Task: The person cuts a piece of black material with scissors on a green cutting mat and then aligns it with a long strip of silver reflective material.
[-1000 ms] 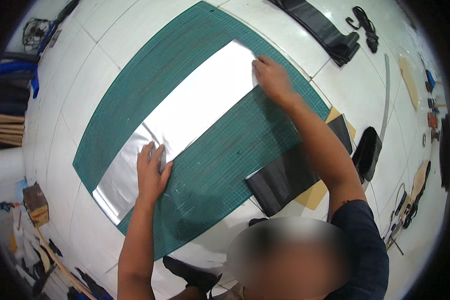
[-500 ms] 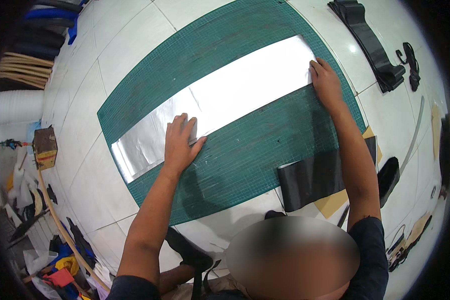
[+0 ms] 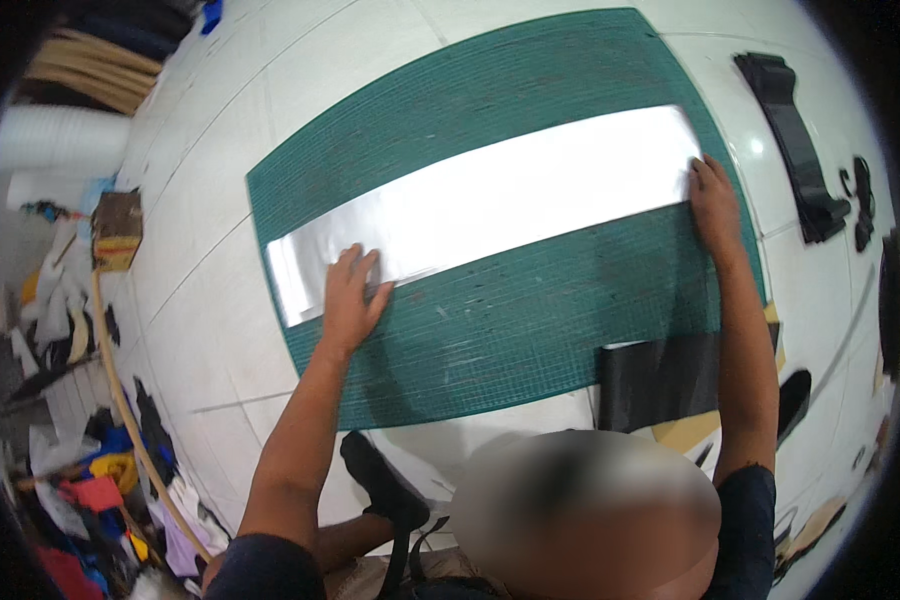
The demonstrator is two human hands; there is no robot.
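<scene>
A long silver reflective sheet [image 3: 530, 190] lies flat across a green cutting mat [image 3: 510, 340]. My left hand [image 3: 353, 300] rests on the sheet's left part, near its lower edge, fingers spread and nothing held. At the sheet's right end, my right hand [image 3: 716, 210] has its fingers curled over the edge by the lower corner, closed on it. Glare whitens most of the sheet's surface.
A folded black strip [image 3: 660, 382] overlaps the mat's near right corner. More black material [image 3: 795, 150] and a dark cord [image 3: 863, 205] lie on the tiles at right. On the left are a box [image 3: 118, 230], a long wooden stick [image 3: 120, 400] and piled scraps [image 3: 95, 492].
The view has turned, so the mat and sheet appear shifted rightward. My left hand has slid along the sheet toward its left end. My right hand stays at the right end.
</scene>
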